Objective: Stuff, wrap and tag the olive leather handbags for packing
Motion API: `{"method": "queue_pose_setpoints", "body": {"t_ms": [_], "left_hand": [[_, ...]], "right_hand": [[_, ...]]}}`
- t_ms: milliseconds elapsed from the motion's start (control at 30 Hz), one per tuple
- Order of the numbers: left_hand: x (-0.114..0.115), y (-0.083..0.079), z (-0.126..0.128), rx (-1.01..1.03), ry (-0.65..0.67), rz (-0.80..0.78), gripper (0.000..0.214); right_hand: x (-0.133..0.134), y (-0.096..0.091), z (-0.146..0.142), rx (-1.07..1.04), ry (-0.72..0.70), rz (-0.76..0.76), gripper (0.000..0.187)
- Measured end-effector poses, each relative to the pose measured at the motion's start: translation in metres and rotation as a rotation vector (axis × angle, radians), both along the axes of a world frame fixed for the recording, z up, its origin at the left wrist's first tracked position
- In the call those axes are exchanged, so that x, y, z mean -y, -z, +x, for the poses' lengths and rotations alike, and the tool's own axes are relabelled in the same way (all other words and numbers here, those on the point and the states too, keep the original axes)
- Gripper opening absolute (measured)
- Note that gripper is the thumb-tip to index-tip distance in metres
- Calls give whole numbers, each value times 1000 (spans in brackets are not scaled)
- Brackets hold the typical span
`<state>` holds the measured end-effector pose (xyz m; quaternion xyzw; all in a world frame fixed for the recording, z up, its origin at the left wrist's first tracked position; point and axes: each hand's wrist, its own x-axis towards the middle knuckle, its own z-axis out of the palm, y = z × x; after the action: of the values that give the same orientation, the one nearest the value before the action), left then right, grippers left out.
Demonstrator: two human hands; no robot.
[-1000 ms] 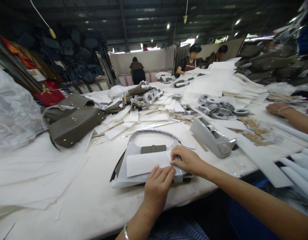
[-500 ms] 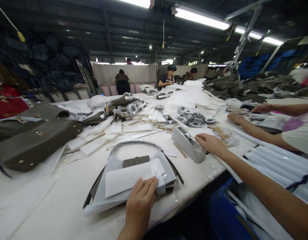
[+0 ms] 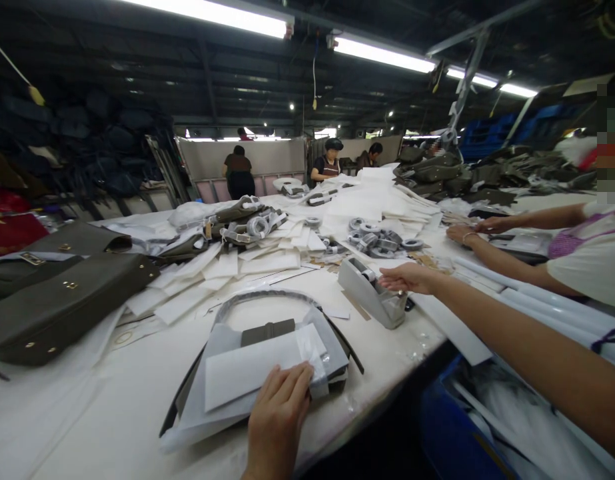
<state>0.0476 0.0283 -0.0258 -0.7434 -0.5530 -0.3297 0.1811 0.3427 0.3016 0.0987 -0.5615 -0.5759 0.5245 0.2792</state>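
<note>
My left hand (image 3: 280, 413) lies flat, fingers together, pressing a white foam sheet (image 3: 247, 367) down on a paper-wrapped olive handbag (image 3: 267, 353) near the table's front edge. The bag's wrapped handle (image 3: 260, 297) arches away from me. My right hand (image 3: 404, 277) reaches out to the right over the grey tape dispenser (image 3: 370, 292). Its fingers are pinched at the dispenser's top, where the tape comes off. What they hold is too small to make out.
Olive handbags (image 3: 62, 293) sit at the left. White foam sheets (image 3: 227, 267) and tape rolls (image 3: 382, 239) cover the table's middle. A co-worker's arms (image 3: 512, 247) work at the right beside white rolled tubes (image 3: 547, 300). More people stand at the far end.
My right hand left the wrapped bag and went right to the tape dispenser. My left hand stayed pressing the foam sheet. The view swung to the right.
</note>
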Motion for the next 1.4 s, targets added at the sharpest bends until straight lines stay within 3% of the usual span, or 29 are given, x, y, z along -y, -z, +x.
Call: {"method": "queue_pose_setpoints", "body": {"t_ms": [133, 233, 333, 433, 600, 733, 800, 867, 1000, 1067, 1200, 1300, 1400], "left_hand": [[0, -4, 2, 18, 0, 27, 39], [0, -3, 2, 23, 7, 26, 37], [0, 4, -1, 8, 6, -3, 37], [0, 11, -5, -31, 1, -47, 41], [1, 8, -6, -76, 0, -48, 39], [0, 3, -3, -63, 0, -15, 35], [0, 3, -2, -40, -1, -13, 34], [0, 3, 0, -7, -1, -23, 33], [2, 3, 0, 41, 15, -54, 34], [3, 3, 0, 59, 14, -66, 34], [3, 2, 1, 91, 11, -68, 36], [2, 1, 2, 100, 14, -55, 33], [2, 1, 4, 110, 4, -41, 29]], "right_hand": [[24, -12, 21, 6, 29, -55, 20], [54, -12, 44, 4, 69, -53, 27], [84, 7, 63, -2, 124, -36, 32], [99, 38, 68, -33, 170, 2, 34], [97, 80, 58, 57, 214, 145, 31], [97, 89, 65, 225, 199, 275, 24], [103, 85, 73, 372, 95, 485, 24], [112, 76, 75, 480, -114, 738, 24], [137, 43, 47, 479, -585, 1027, 22], [150, 23, 18, 418, -779, 1030, 22], [164, -3, -46, 310, -1101, 849, 14], [155, -5, -86, 334, -1230, 826, 17], [135, 1, -121, 489, -1310, 929, 18]]}}
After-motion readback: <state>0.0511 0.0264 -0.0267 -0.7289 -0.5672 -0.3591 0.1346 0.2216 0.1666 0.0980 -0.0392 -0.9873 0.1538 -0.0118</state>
